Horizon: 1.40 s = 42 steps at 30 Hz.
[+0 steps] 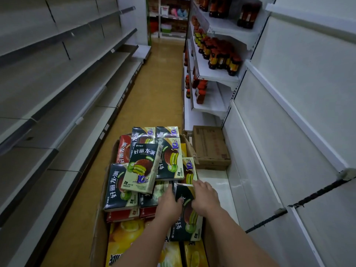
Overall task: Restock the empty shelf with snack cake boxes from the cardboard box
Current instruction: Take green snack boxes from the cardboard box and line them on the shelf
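Both arms reach down into the cardboard box point(100, 224). The left hand point(169, 203) and right hand point(205, 197) grip a dark snack cake box point(187, 214), fingers curled around its edges.

An orange-tan floor point(154, 89) runs down the aisle between two shelf runs. Up on the right, white shelves point(217, 76) carry dark bottles with red caps and yellow labels point(221, 54) — several tiers of them, more bottles point(200, 91) lower down. A closed brown carton point(211, 145) sits on the bottom ledge just below those tiers. At the far end of the aisle stands another rack point(171, 16) holding pink, blue and green items — too blurred to name. A low white platform point(141, 51) juts out at the far left end.
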Each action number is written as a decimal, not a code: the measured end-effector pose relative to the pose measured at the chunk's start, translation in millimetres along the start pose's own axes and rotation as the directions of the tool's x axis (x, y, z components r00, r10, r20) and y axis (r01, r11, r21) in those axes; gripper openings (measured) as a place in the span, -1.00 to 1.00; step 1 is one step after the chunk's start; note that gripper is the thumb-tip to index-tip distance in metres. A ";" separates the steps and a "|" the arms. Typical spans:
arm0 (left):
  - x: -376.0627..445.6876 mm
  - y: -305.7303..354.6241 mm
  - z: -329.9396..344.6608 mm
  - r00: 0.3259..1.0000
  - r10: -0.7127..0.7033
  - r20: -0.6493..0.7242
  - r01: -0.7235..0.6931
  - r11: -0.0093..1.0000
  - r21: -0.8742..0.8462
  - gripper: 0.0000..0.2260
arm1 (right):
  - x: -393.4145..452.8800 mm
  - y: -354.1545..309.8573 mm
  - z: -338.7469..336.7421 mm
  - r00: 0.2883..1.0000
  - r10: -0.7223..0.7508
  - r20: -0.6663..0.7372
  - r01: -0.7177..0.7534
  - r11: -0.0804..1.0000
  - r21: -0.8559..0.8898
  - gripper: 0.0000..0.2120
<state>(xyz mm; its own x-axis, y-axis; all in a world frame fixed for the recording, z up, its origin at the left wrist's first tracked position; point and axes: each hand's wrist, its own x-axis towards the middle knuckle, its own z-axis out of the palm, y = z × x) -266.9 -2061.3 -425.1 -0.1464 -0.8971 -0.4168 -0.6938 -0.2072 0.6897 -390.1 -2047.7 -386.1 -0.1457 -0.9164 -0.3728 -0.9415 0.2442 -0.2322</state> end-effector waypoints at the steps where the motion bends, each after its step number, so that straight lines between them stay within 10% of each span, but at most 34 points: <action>1: 2.5 -0.4 3.1 1.000 -0.010 -0.006 0.010 1.000 0.003 -0.41 | 2.4 1.1 0.4 1.000 -0.004 0.005 0.004 1.000 -0.002 -0.34; 11: -8.9 -1.3 18.0 0.997 0.006 -0.073 -0.013 0.994 -0.108 -0.59 | 2.3 9.7 -2.2 0.999 -0.018 0.028 0.018 1.000 -0.008 -0.46; 26: -72.8 -1.7 -43.2 0.966 -0.086 -0.244 0.071 0.995 -0.068 -0.57 | -42.0 -15.6 -43.4 0.983 -0.123 0.136 0.024 0.821 0.570 -0.75; 29: -91.9 -4.3 -59.7 0.909 -0.208 -0.362 0.186 0.978 -0.097 -0.36 | -54.1 -25.9 -48.9 0.978 -0.161 0.134 0.027 0.731 0.681 -0.75; 33: -118.4 -18.0 -86.1 0.782 -0.420 -0.460 0.127 0.831 -0.542 -0.11 | -64.7 -51.4 -45.7 0.975 -0.175 0.140 -0.007 0.599 0.801 -0.62; 37: -150.5 -31.7 -114.3 0.756 -0.494 -0.429 -0.014 0.643 -0.766 -0.44 | -78.3 -90.9 -39.8 0.955 -0.260 0.145 0.039 0.592 0.805 -0.68; 42: -199.1 -68.2 -149.2 0.657 -0.546 -0.520 -0.053 0.654 -0.754 -0.53 | -107.1 -156.7 -29.5 0.928 -0.370 0.036 0.249 0.692 0.677 -0.64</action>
<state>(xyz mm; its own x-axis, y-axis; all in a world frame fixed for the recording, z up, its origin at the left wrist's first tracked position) -85.2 -1926.7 -300.9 0.6495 -0.6787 -0.3428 0.0855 -0.3828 0.9199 -235.9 -1997.2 -283.3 0.2237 -0.9296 -0.2930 -0.4826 0.1555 -0.8619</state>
